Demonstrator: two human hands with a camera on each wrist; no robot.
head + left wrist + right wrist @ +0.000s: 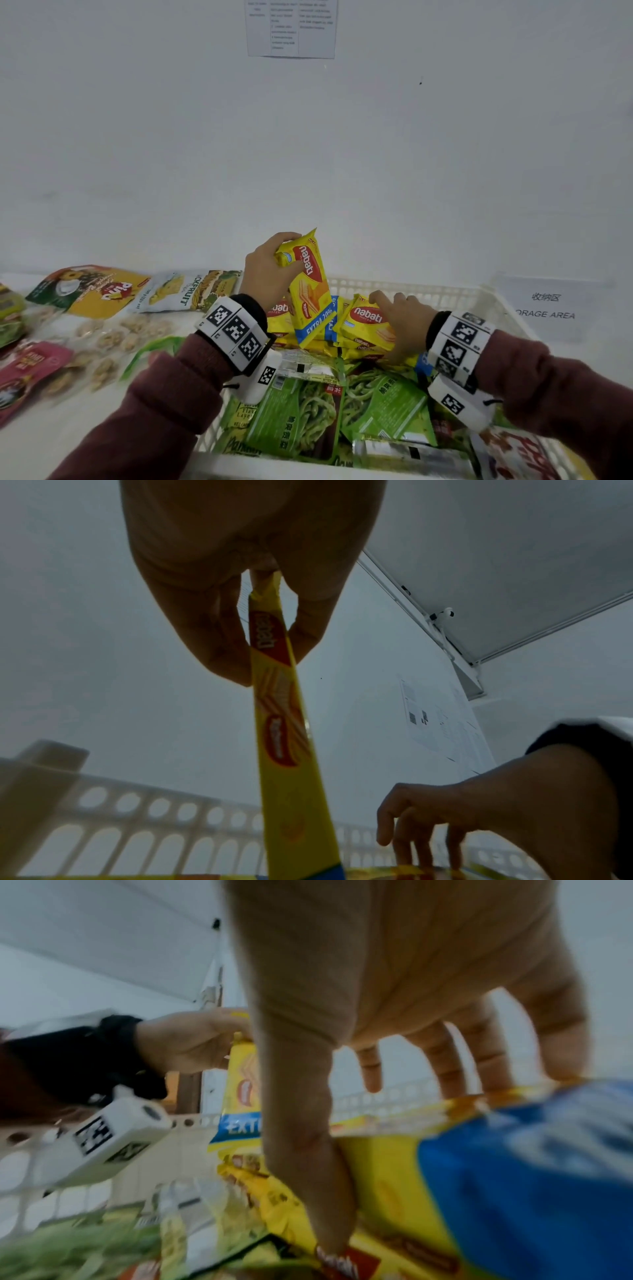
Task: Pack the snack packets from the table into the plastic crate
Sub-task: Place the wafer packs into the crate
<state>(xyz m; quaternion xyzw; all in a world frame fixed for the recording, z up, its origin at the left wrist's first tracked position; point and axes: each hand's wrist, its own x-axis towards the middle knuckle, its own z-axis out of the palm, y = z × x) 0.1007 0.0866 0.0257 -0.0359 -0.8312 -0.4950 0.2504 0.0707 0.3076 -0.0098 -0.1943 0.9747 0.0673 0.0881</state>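
The white perforated plastic crate [404,285] is already well filled, green packets [380,401] in front, yellow ones behind. The left hand [265,270] pinches an upright yellow Nabati wafer packet [310,291] by its top. It would best slide on edge into the back row, clear of the far rim. The right hand [402,323], fingers spread, presses the stacked yellow wafer packets [368,325] aside, and the gap looks narrow.
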